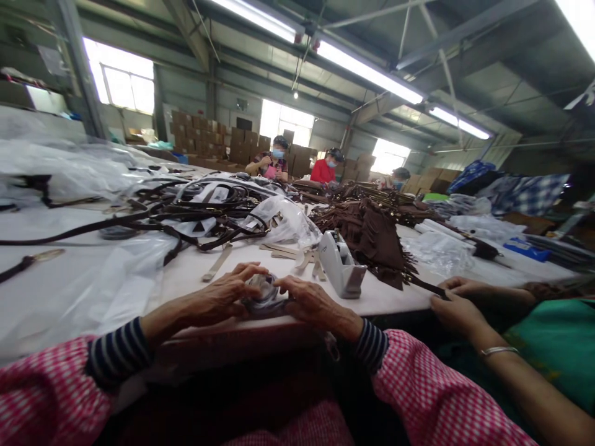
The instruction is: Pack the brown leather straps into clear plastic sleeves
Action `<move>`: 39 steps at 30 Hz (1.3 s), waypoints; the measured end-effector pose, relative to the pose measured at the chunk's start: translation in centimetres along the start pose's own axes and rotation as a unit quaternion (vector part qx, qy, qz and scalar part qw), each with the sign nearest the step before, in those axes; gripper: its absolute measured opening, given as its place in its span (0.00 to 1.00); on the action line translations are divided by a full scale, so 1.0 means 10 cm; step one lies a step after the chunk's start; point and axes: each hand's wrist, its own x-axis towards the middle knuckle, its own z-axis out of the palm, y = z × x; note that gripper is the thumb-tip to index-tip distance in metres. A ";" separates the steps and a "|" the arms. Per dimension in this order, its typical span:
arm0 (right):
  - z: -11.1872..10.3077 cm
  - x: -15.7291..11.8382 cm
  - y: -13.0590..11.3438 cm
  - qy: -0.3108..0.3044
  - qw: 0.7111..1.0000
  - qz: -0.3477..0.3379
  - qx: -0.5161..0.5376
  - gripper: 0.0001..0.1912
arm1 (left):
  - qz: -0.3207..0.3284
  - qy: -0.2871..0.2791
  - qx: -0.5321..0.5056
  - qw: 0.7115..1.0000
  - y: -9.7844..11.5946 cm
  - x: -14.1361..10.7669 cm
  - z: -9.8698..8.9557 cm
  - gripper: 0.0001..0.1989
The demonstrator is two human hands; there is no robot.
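At the table's front edge lies a small coiled bundle (264, 293), dark around the rim with shiny clear plastic over it. My left hand (211, 297) grips it from the left, fingers bent over its top. From the right, my right hand (318, 305) closes on its other side, thumb and fingertips against it. Exactly what is coiled inside I cannot make out. Just right of my right hand stands a grey-white tape dispenser (343, 269). Flat beige strips (279, 250) lie behind the bundle.
Dark straps (204, 207) are heaped at left, near clear plastic bags (116, 285). Brown fringed pieces (367, 232) are piled behind the dispenser. Close at right, a co-worker's hands (458, 303) hold a dark strap. Other people sit across the table (400, 300), with stacked cartons (199, 136) behind.
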 end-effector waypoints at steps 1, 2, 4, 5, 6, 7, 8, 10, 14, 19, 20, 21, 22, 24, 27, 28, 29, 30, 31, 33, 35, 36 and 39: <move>-0.03 0.01 0.02 -0.004 1.000 -0.002 0.005 0.25 | 0.004 -0.012 -0.005 1.000 -0.01 -0.01 -0.04 0.24; -0.06 0.04 0.04 -0.011 1.000 -0.003 0.003 0.25 | 0.008 -0.028 -0.011 1.000 -0.01 -0.02 -0.08 0.25; -0.10 0.15 0.07 -0.030 0.999 0.009 -0.010 0.24 | 0.023 -0.058 -0.013 0.998 -0.03 0.01 -0.17 0.28; -0.11 0.22 0.09 -0.043 0.999 0.024 -0.014 0.22 | 0.029 -0.068 -0.005 0.997 -0.03 0.03 -0.20 0.30; -0.12 0.29 0.10 -0.056 0.997 0.042 -0.012 0.20 | 0.032 -0.075 0.006 0.997 -0.05 0.05 -0.24 0.31; -0.12 0.35 0.11 -0.069 0.996 0.060 -0.003 0.18 | 0.035 -0.081 0.019 0.996 -0.06 0.07 -0.27 0.30; -0.12 0.40 0.12 -0.078 0.994 0.076 0.012 0.16 | 0.037 -0.085 0.033 0.995 -0.06 0.09 -0.28 0.29; -0.09 0.48 0.12 -0.078 0.991 0.093 0.052 0.14 | 0.037 -0.078 0.063 0.994 -0.05 0.10 -0.27 0.24; -0.03 0.48 0.11 -0.055 0.989 0.098 0.100 0.09 | -0.024 0.023 0.133 0.991 0.11 0.11 -0.04 0.17; -0.11 0.40 0.15 -0.079 0.987 0.066 0.122 0.10 | -0.022 0.058 0.060 0.996 0.19 0.07 0.13 0.10; -0.13 0.38 0.16 -0.083 0.987 0.061 0.123 0.12 | -0.004 0.063 0.047 0.997 0.16 0.06 0.11 0.10; -0.15 0.37 0.17 -0.079 0.988 0.060 0.122 0.13 | 0.011 0.063 0.039 0.997 0.13 0.04 0.07 0.11; -0.14 0.35 0.17 -0.067 0.989 0.061 0.115 0.14 | 0.019 0.056 0.034 0.998 0.10 0.03 0.03 0.12; -0.10 0.33 0.16 -0.034 0.994 0.054 0.087 0.11 | 0.014 0.031 0.034 0.999 0.06 0.03 -0.04 0.12; -0.01 0.29 0.14 0.005 0.998 0.028 0.049 0.07 | -0.039 0.005 0.060 0.997 0.12 0.11 -0.03 0.10; 0.01 0.27 0.14 0.012 0.999 0.023 0.046 0.07 | -0.063 0.006 0.076 0.995 0.16 0.15 0.01 0.10; 0.02 0.27 0.15 0.014 0.998 0.021 0.052 0.07 | -0.085 0.008 0.091 0.992 0.20 0.19 0.05 0.09; 0.01 0.26 0.17 0.007 0.997 0.021 0.068 0.08 | -0.102 0.011 0.103 0.989 0.23 0.23 0.10 0.08; -0.01 0.27 0.19 -0.005 0.995 0.023 0.093 0.08 | -0.112 0.014 0.110 0.987 0.26 0.25 0.15 0.08; -0.07 0.32 0.23 -0.008 0.989 0.038 0.144 0.08 | -0.114 0.026 0.111 0.987 0.27 0.27 0.23 0.09; -0.14 0.42 0.25 0.051 0.986 0.053 0.148 0.10 | -0.099 0.045 0.108 0.988 0.23 0.25 0.28 0.10; -0.16 0.49 0.25 0.086 0.986 0.059 0.127 0.12 | -0.092 0.055 0.111 0.988 0.20 0.23 0.31 0.11; -0.18 0.68 0.20 0.084 0.993 0.068 0.056 0.09 | -0.071 0.088 0.129 0.985 0.12 0.17 0.40 0.11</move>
